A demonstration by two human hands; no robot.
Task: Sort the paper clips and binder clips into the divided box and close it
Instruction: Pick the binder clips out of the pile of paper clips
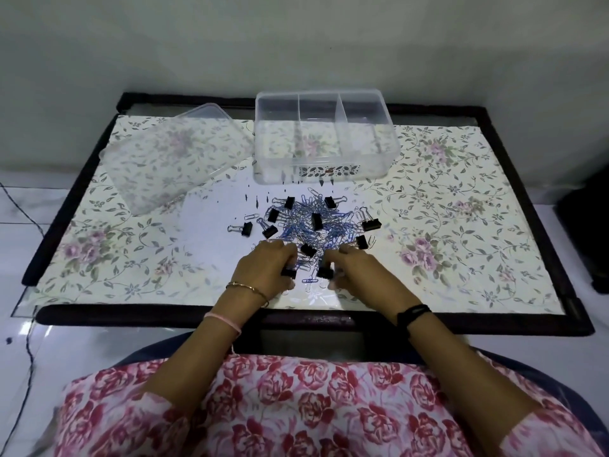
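Both hands, left (268, 263) and right (357, 270), each pinch a binder clip (324, 272) at the pile's (316, 225) 6 o'clock edge; the empty box (324, 174) sits at 12, lid (171, 159) at 10. Tangled paper clips could ride along into the wrong compartment

The floral-topped table (461, 199) bears box (324, 166), lid (171, 159), and mixed, seemingly blue clips (313, 222).
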